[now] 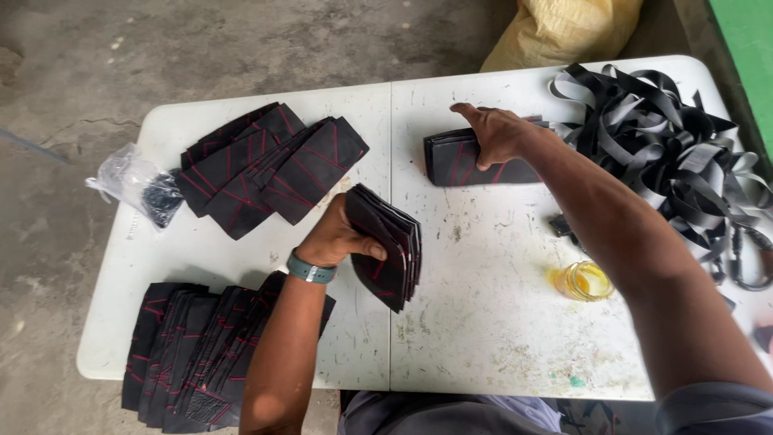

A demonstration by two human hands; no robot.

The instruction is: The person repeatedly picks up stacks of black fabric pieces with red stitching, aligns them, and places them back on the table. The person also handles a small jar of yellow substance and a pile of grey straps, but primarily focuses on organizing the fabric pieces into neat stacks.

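My left hand (336, 235) grips a stack of black pieces with red lines (389, 251), held on edge just above the white table (483, 322). A green band sits on that wrist. My right hand (495, 133) reaches to the far side of the table and rests on another flat stack of black pieces (451, 161), its fingers over the stack's right part.
Fanned black pieces with red lines lie at the back left (270, 165) and front left (193, 354). A clear plastic bag (137, 184) lies at the left edge. A tangle of black straps (668, 145) fills the right side. A small jar of yellow liquid (584, 280) stands at the right.
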